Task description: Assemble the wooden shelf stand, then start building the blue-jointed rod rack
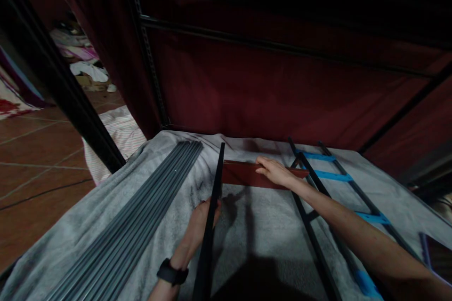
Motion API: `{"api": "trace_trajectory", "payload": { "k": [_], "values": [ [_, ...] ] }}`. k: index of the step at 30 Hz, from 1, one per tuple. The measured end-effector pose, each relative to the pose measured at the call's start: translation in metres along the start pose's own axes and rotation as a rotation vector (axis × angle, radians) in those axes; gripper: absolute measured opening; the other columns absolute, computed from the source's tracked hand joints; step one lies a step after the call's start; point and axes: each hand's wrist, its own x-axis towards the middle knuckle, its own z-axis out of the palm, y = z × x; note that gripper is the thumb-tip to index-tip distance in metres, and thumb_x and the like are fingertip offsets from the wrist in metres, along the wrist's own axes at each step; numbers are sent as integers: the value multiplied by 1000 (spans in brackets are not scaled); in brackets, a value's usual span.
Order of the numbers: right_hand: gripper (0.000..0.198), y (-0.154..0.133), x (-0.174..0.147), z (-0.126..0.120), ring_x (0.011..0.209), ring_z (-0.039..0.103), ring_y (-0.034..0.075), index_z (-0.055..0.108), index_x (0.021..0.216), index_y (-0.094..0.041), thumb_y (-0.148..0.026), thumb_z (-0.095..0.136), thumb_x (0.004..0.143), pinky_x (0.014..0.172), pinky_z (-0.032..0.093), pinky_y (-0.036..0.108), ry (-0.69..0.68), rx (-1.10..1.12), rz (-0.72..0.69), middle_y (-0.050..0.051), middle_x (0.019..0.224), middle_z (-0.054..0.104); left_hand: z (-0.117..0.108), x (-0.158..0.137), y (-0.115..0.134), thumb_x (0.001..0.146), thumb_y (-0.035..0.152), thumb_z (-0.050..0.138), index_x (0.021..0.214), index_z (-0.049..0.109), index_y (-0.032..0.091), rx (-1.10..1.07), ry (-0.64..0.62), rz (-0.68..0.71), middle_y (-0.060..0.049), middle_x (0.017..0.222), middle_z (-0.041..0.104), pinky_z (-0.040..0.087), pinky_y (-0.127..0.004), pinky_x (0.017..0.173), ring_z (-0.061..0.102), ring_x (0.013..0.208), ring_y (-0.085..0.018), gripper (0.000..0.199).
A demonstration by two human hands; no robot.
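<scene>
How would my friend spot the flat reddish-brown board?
Find the big grey blanket, then the long, thin black bar in the left hand. Just right of that bar, the right hand holds the flat reddish-brown board. Unlike the bar, it's reddish and lies crosswise.

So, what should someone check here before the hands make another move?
1. Left hand has the black bar: ok, fingers show on both sides of it.
2. Right hand has the red-brown board: ok, fingers are at its upper edge.
3. Board's left end seated against the bar: cannot tell, they meet in the picture but the joint is unclear.
4. Grey rods out of the hands' way: ok, they lie together to the left, apart from both hands.
5. Right forearm clear of the frame with blue crosspieces: cannot tell, it passes over part of it.
</scene>
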Motion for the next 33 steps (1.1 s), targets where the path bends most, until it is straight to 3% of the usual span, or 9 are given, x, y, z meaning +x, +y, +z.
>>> {"api": "trace_trajectory", "payload": {
  "k": [9, 16, 27, 33],
  "values": [
    [12, 2, 3, 2, 96, 62, 19, 58, 106, -22, -22, 56, 94, 81, 42, 28, 18, -15, 42, 5, 107, 66, 5, 3, -13, 82, 30, 52, 90, 65, 20, -77, 7, 47, -2, 82, 68, 50, -30, 70, 63, 73, -18, 18],
    [13, 0, 9, 0, 100, 63, 20, 58, 107, -21, -23, 55, 95, 82, 41, 27, 26, -57, 92, 6, 110, 67, 5, 2, -11, 81, 29, 53, 90, 66, 22, -8, 37, -12, -3, 92, 72, 53, -31, 76, 67, 83, -20, 17],
    [16, 3, 11, 5, 98, 64, 19, 59, 111, -22, -25, 54, 96, 83, 43, 28, 41, -108, 88, 6, 108, 69, -2, -3, -6, 83, 27, 50, 102, 64, 22, -5, -49, 36, -4, 91, 70, 52, -30, 74, 66, 79, -19, 24],
    [25, 6, 10, 9, 108, 63, 21, 60, 121, -24, -28, 48, 100, 91, 44, 32, 35, -189, 19, 8, 121, 67, -23, -1, 12, 73, 24, 55, 92, 70, 19, -377, -183, 2, -6, 93, 72, 54, -31, 79, 66, 90, -23, 25]
  ]
}}
